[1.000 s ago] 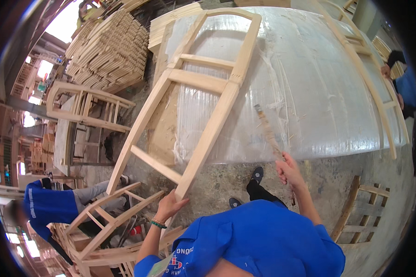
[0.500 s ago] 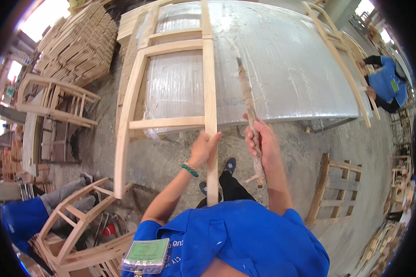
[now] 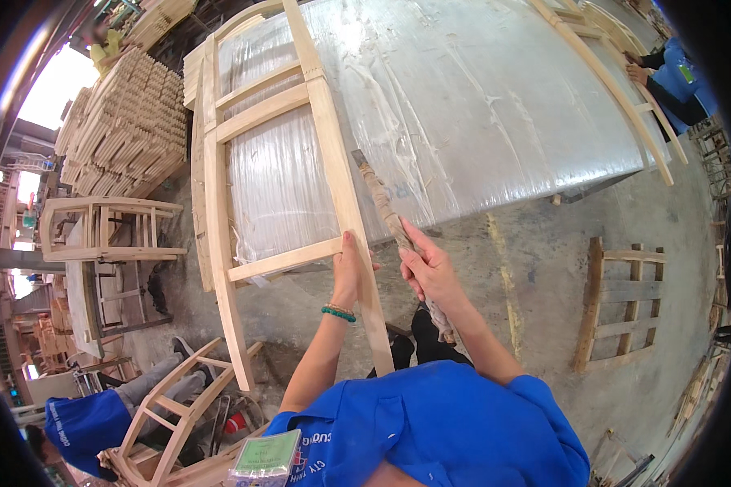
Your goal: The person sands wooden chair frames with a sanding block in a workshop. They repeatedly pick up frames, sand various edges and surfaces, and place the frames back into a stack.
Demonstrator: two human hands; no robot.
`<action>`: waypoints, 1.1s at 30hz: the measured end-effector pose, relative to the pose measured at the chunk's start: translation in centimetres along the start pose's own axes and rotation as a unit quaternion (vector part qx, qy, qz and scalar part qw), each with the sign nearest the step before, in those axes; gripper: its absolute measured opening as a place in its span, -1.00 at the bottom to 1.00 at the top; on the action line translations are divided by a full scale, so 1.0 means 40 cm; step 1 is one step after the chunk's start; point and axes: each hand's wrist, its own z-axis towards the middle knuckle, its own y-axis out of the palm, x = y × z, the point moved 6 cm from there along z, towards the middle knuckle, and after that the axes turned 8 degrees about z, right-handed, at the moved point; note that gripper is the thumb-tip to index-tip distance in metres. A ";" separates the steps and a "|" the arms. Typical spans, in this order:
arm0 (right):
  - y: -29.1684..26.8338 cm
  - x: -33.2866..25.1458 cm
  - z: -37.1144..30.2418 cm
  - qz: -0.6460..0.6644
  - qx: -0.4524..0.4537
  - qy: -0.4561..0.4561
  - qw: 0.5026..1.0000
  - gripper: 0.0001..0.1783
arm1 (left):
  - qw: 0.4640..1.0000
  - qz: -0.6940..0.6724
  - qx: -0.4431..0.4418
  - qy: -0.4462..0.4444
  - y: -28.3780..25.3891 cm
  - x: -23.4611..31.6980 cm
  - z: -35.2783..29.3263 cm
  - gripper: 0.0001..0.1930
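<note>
A pale wooden chair-back frame (image 3: pixel 339 166), with two posts and several crossrails, lies over the near left part of a plastic-wrapped worktop (image 3: pixel 479 114). Its post ends jut out toward my body. My left hand (image 3: pixel 347 276) is closed around the right post, where the lowest rail meets it, with the thumb along the post. In my right hand (image 3: pixel 434 272) is a slim rod wrapped in brownish cloth or tape (image 3: pixel 379 195), with a dark flat metal tip. That tip points up and left, close beside the right post; whether they touch I cannot tell.
Stacked wooden slats (image 3: pixel 126 122) rise at the far left, above a chair frame on a stand (image 3: pixel 114 231). A bent-over person in blue (image 3: pixel 89 426) is at lower left by another frame (image 3: pixel 170 406). A pallet (image 3: pixel 621 308) lies right. Another person (image 3: pixel 678 77) handles frames at far right.
My left hand has moved up the post to the lowest rail's joint. The wrapped rod has tilted left, bringing its tip nearer the right post. The view has turned somewhat.
</note>
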 end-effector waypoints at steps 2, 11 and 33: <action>-0.015 0.006 0.035 -0.010 -0.004 -0.003 1.000 -0.39 | 1.000 0.001 0.018 0.007 0.010 0.006 0.004 -0.32; -0.047 0.004 0.147 -0.096 -0.002 -0.009 0.995 -0.38 | 0.998 0.007 0.065 -0.023 0.016 0.013 -0.004 -0.29; -0.034 -0.029 0.328 0.034 -0.055 0.084 0.994 -0.45 | 0.998 0.019 0.054 0.013 0.020 0.025 0.005 -0.38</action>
